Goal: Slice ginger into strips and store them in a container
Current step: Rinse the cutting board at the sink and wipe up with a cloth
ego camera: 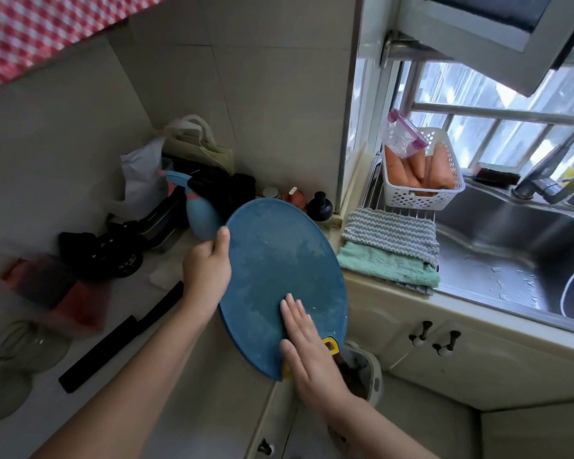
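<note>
No ginger on show anywhere, so there's no telling where the strips are; this looks like cleanup, or maybe prep before cutting. The blue cutting board point(279, 260) is tipped up off the counter. The left hand point(206, 273) is curled round its left edge, and the right hand point(309, 346) lies flat on its lower face, fingers straight. A bin point(362, 372) sits just under the board's low edge, so the next move is probably sweeping specks down into it without letting the board slip. Up right of the board, a clear tub with purple clips point(400, 137) rests in the carrot basket point(421, 197), contents unreadable. Left of the board it's all blur: the long black thing point(113, 342) might be a knife.
</note>
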A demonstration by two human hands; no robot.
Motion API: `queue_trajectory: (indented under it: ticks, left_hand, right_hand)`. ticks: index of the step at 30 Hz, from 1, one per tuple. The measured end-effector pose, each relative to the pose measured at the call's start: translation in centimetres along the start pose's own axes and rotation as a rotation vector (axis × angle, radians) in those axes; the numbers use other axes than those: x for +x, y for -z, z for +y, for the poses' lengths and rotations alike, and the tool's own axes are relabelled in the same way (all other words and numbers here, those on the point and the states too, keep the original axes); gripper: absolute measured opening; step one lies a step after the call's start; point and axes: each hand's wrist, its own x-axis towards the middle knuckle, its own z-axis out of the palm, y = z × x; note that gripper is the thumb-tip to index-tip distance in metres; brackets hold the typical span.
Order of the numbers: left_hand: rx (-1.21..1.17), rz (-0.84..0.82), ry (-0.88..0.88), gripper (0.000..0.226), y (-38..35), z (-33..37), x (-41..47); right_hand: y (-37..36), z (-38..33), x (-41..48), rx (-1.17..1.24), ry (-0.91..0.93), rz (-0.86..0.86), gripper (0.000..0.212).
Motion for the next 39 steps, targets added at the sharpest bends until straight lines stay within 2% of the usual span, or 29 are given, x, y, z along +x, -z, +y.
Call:
queue_trajectory:
  ticks: [2,4,6,8,10,12,15,17,20,24,25,27,31,34,39]
  left_hand:
    - [0.005,-0.003,-0.002,0.056,-0.1,0.1,-0.2]
    - [0.011,0.003,-0.006,0.057,0.1,0.1,-0.2]
    - [0.025,0.018,0.008,0.057,0.4,-0.3,-0.2]
    - [-0.004,0.030,0.023,0.056,0.7,-0.9,-0.2]
    - [-0.028,0.033,0.019,0.053,0.7,-1.0,-0.3]
    - [-0.013,0.032,0.008,0.057,0.7,-0.9,-0.5]
    - [-0.023,0.022,-0.009,0.058,0.6,-0.5,-0.7]
    - [-0.010,0.032,-0.022,0.055,0.6,-0.2,-0.8]
    - [0.009,0.049,-0.037,0.056,0.9,0.3,-1.1]
    - [0.003,0.077,-0.082,0.055,1.5,1.0,-1.2]
    - [0.008,0.079,-0.092,0.055,1.6,1.0,-1.2]
    - [0.010,0.078,-0.089,0.054,1.6,1.2,-1.3]
    - [-0.010,0.056,-0.067,0.054,1.0,1.0,-1.2]
    - [-0.050,0.040,-0.059,0.055,0.5,0.5,-1.0]
    - [-0.059,0.018,0.000,0.063,0.4,0.5,-0.8]
  right_hand:
    - [-0.5,0.6,0.0,0.110,-0.057,0.048,0.048]
    - [-0.5,2.7,0.0,0.286,-0.337,0.184,0.044]
    - [0.3,5.3,-0.1,0.309,-0.658,0.242,0.053]
    - [1.0,7.1,-0.4,0.245,-0.765,0.225,0.060]
    - [1.5,6.8,-0.2,0.231,-0.666,0.224,0.059]
    - [1.5,5.4,-0.2,0.179,-0.460,0.196,0.056]
    - [1.2,3.4,-0.4,-0.023,-0.153,0.106,0.055]
    - [1.0,2.6,-0.5,-0.077,-0.071,0.062,0.056]
    - [0.4,3.2,-0.6,0.008,-0.176,0.102,0.051]
    - [1.2,6.6,-1.1,0.108,-0.621,0.189,0.053]
    - [1.4,7.2,-1.3,0.094,-0.678,0.189,0.053]
    - [1.9,7.3,-1.4,0.069,-0.639,0.229,0.051]
    - [3.6,5.3,0.5,0.116,-0.333,0.395,0.025]
    - [5.0,3.9,2.4,0.144,-0.237,0.351,0.018]
    - [6.8,3.2,4.0,0.085,-0.221,0.279,0.011]
